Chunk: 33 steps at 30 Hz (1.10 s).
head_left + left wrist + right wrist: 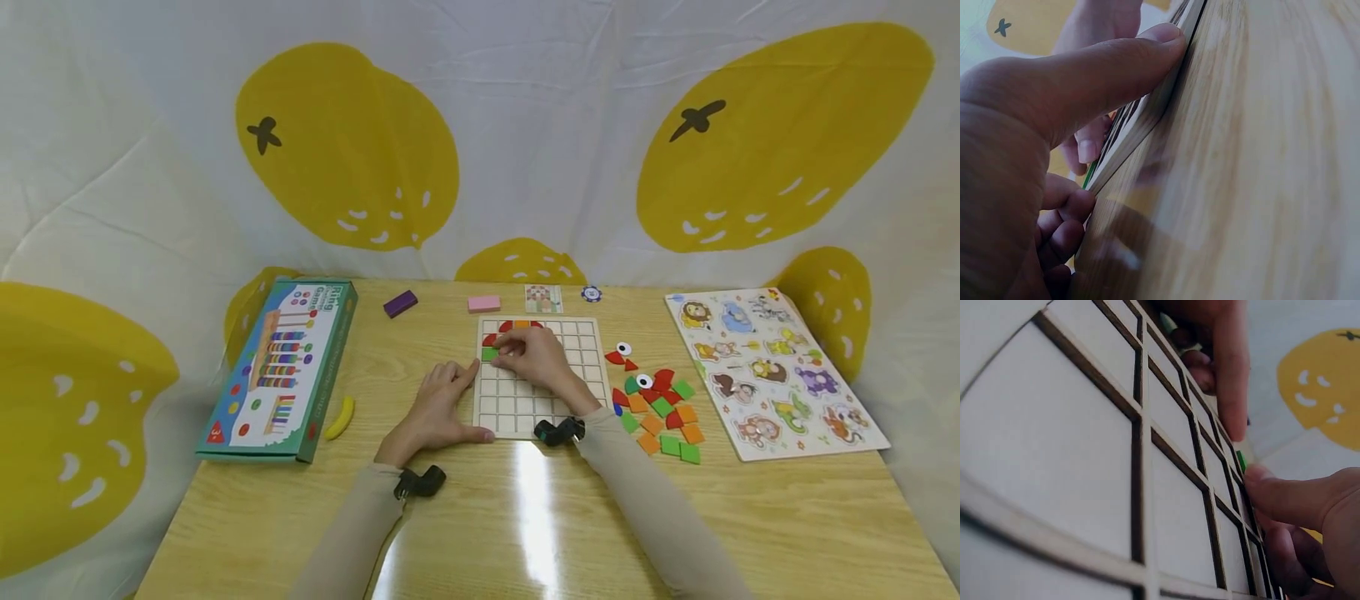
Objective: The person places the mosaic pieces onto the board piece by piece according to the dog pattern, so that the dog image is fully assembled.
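A wooden grid board [517,406] lies on the table, with several red, orange and green tiles along its far and left edges. My left hand [438,408] spans the board's near left corner. Its thumb [1141,59] rests at the near edge and its index finger touches the left edge. Over the left columns, my right hand [536,358] has its thumb and bent fingers close together beside a green tile [490,354] and a red quarter-circle tile [490,340]. I cannot tell whether a tile is between those fingertips.
Loose tiles [670,447] and white eye discs [623,348] lie right of the board. An animal puzzle board [720,408] is farther right. On the left are a game box [330,367] and a toy banana [341,418]. Purple [401,303] and pink blocks [483,304], a pattern card [543,298] and a chip [591,293] line the back.
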Each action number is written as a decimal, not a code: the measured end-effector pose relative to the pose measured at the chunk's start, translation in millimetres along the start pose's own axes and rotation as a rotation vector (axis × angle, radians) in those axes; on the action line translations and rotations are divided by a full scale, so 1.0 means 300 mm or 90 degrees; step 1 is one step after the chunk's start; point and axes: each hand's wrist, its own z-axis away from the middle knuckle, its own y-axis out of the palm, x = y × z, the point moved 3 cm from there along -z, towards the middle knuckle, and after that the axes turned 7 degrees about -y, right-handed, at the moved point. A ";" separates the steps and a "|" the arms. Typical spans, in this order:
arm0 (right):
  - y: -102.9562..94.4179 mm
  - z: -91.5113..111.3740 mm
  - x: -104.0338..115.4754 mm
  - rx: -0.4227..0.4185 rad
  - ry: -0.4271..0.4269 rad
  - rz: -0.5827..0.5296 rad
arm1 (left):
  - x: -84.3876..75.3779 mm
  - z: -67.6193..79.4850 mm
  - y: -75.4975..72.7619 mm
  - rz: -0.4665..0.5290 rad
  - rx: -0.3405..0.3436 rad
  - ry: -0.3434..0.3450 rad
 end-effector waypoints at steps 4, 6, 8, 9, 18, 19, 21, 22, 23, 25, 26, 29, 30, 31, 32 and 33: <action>-0.006 -0.001 0.012 0.011 0.010 0.024 | -0.006 -0.004 -0.002 0.006 0.003 -0.005; -0.011 0.005 0.010 0.015 0.006 0.023 | -0.009 -0.004 0.000 0.008 0.004 -0.006; -0.028 0.020 0.001 0.017 -0.005 0.000 | -0.011 -0.003 0.003 0.009 0.006 -0.007; -0.044 0.031 -0.008 0.016 -0.013 -0.013 | -0.011 -0.002 0.004 0.007 0.008 -0.008; -0.337 0.204 -0.152 0.000 0.030 0.038 | -0.001 0.013 -0.003 0.019 0.005 -0.023; -0.361 0.218 -0.167 0.006 0.037 0.053 | 0.001 0.015 -0.006 0.022 0.003 -0.026; -0.397 0.237 -0.194 0.013 0.038 0.082 | 0.004 0.017 -0.010 0.028 -0.002 -0.028; -0.409 0.245 -0.206 0.019 0.038 0.095 | 0.006 0.018 -0.012 0.029 -0.002 -0.029; -0.418 0.252 -0.217 0.024 0.043 0.104 | 0.007 0.019 -0.013 0.030 -0.002 -0.030; -0.426 0.263 -0.236 0.036 0.055 0.120 | 0.007 0.019 -0.014 0.030 0.000 -0.029; -0.427 0.266 -0.246 0.041 0.060 0.126 | 0.007 0.019 -0.014 0.029 0.000 -0.028; -0.426 0.276 -0.267 0.049 0.080 0.138 | 0.004 0.015 -0.012 0.030 0.004 -0.025; -0.426 0.279 -0.271 0.048 0.085 0.141 | 0.003 0.014 -0.011 0.031 0.005 -0.024; -0.426 0.283 -0.274 0.047 0.086 0.144 | 0.001 0.012 -0.010 0.032 0.004 -0.022; -0.427 0.287 -0.276 0.043 0.087 0.146 | -0.001 0.010 -0.008 0.032 0.004 -0.020; -0.428 0.291 -0.275 0.040 0.089 0.150 | -0.003 0.008 -0.007 0.031 0.005 -0.019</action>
